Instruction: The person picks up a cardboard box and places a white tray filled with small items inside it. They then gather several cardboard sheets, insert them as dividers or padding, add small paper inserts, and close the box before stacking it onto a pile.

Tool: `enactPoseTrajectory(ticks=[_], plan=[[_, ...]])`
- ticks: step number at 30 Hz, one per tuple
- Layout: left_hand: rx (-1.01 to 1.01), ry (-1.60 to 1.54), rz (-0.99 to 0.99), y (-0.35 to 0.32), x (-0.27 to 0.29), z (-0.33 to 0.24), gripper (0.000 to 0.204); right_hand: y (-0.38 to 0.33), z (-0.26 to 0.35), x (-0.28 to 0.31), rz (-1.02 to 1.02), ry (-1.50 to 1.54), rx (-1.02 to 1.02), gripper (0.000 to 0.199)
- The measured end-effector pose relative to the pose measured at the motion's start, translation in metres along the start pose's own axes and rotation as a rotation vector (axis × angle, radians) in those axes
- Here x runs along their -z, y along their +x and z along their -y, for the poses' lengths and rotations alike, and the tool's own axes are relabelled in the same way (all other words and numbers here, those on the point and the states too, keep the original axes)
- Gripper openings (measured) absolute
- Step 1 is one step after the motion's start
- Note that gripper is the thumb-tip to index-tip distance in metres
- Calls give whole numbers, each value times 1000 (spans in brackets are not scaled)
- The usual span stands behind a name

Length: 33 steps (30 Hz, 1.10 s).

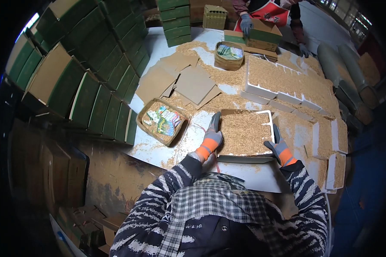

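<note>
A shallow green-sided cardboard box (244, 159) stands in front of me at the table's near edge. Inside it sits a white foam tray (270, 122) filled with loose tan husks (244, 132). My left hand (213, 133), in a grey and orange glove, grips the left wall with its fingers along the outside. On the right, my right hand (280, 146) holds the opposite side, thumb over the rim and fingers down the outer wall. Some of the fingers are hidden behind the box walls.
Left of the box is a basket (179, 136) of colourful packets; farther back, another basket (238, 65). Flat cardboard sheets (195, 85) lie mid-table. Husk-filled foam trays (283, 77) line the right. Green boxes (83, 98) are stacked left. Across the table, a co-worker's gloved hand (246, 24) touches a box (263, 36).
</note>
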<state>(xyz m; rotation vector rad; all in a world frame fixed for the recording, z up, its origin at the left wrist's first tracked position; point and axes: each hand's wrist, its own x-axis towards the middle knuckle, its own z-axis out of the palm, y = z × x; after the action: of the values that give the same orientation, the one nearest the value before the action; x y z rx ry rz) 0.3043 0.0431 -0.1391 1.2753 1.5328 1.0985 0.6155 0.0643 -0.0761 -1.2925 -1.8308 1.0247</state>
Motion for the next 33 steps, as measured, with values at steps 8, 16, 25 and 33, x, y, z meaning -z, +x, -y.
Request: enactPoseTrajectory(ticks=[8,16,25,33], plan=[[-37,198,59,-13,5,-23,77,27,-4,-22,831,-1300,-173,51],[-116,55,130,-13,33,-38,61,203,117,-114,484,-700,108,36],[-17,438,-658,-10,175,46,32,351,22,-246,332,-785,-180,109],[305,940,-263,24,193,55,38,365,-27,-195,313,-428,-230,67]])
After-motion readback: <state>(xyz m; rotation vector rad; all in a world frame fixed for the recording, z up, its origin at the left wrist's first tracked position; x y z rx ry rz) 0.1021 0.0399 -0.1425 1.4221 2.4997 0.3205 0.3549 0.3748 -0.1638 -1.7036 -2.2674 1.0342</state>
